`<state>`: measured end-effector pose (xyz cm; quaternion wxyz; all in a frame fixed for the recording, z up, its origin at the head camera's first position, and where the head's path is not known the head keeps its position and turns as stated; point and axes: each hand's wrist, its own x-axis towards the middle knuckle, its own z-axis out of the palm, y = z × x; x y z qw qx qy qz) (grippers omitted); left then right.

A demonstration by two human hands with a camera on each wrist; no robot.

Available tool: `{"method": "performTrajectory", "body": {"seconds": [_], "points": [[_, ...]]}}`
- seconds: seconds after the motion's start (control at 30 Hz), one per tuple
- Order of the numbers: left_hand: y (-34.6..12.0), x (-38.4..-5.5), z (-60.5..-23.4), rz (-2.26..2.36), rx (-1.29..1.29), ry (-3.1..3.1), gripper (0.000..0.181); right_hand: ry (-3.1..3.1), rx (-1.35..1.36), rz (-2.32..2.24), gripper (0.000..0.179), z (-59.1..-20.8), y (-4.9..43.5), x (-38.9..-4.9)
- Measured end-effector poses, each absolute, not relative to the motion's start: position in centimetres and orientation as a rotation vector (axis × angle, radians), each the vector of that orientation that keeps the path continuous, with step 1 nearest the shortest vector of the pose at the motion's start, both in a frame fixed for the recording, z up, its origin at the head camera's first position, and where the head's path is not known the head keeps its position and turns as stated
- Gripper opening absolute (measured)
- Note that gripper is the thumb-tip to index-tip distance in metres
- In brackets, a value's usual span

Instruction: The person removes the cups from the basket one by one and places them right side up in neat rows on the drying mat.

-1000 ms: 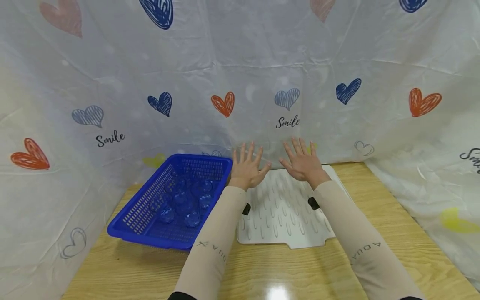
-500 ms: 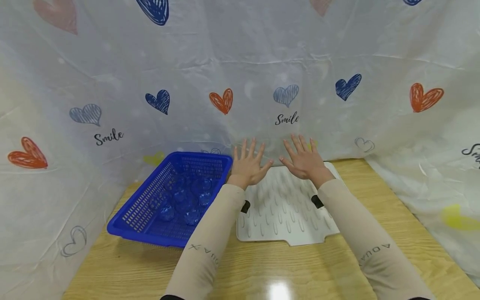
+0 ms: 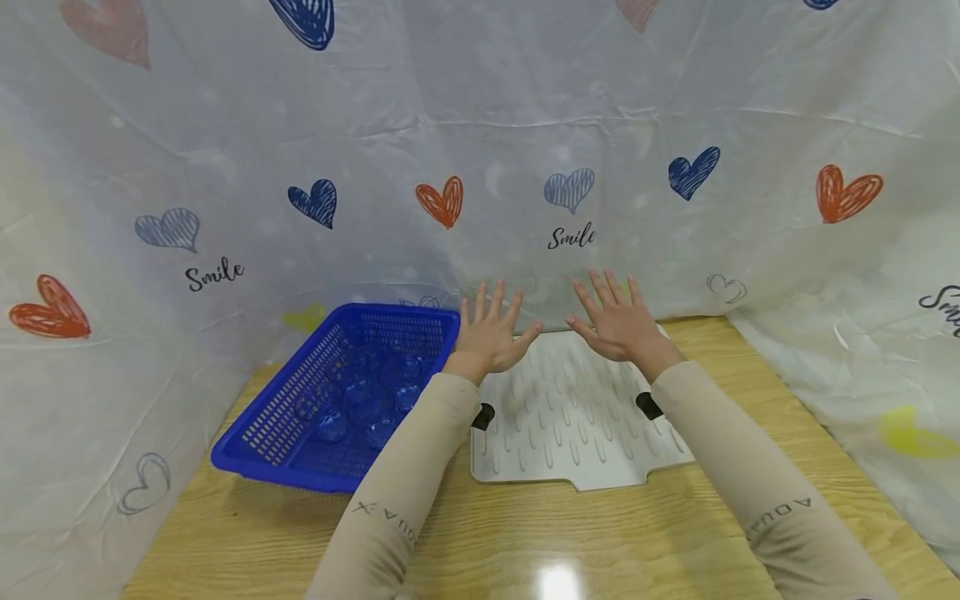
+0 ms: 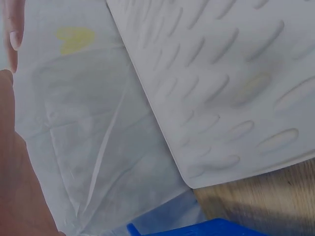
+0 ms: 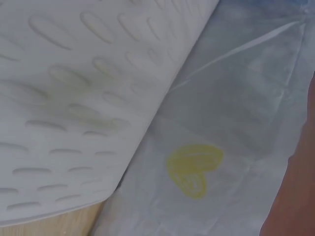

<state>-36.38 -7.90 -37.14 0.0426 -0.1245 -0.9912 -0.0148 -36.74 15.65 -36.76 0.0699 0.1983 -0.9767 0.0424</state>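
Both hands are held out with fingers straight and spread, and neither grips anything. In the head view my left hand (image 3: 491, 337) is over the gap between a blue plastic basket (image 3: 255, 479) and a white board with raised oval bumps (image 3: 555, 417). Above the board's far right part is my right hand (image 3: 618, 327). Several clear, glass-like pieces (image 3: 358, 392) lie inside the basket; their exact kind is hard to tell. Each wrist view shows part of a hand at its outer edge, with the bumpy white board (image 4: 236, 83) beyond.
A wooden table (image 3: 525, 542) carries the basket on the left and the board at the middle. White sheeting with printed hearts (image 3: 495, 150) hangs behind and along both sides. The board has a notched front edge.
The hands have drifted slightly apart, left hand leftward and right hand rightward, fingers still spread. The head view has shifted a little. Basket and board stay in place.
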Motion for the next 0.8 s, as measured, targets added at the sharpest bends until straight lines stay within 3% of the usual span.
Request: {"method": "performTrajectory", "body": {"seconds": [0.8], "points": [[-8.6,-34.3,-36.3,-0.062,-0.510,-2.976,0.078,-2.923,0.654,0.165,0.072,-36.5,17.5,-35.2]]}}
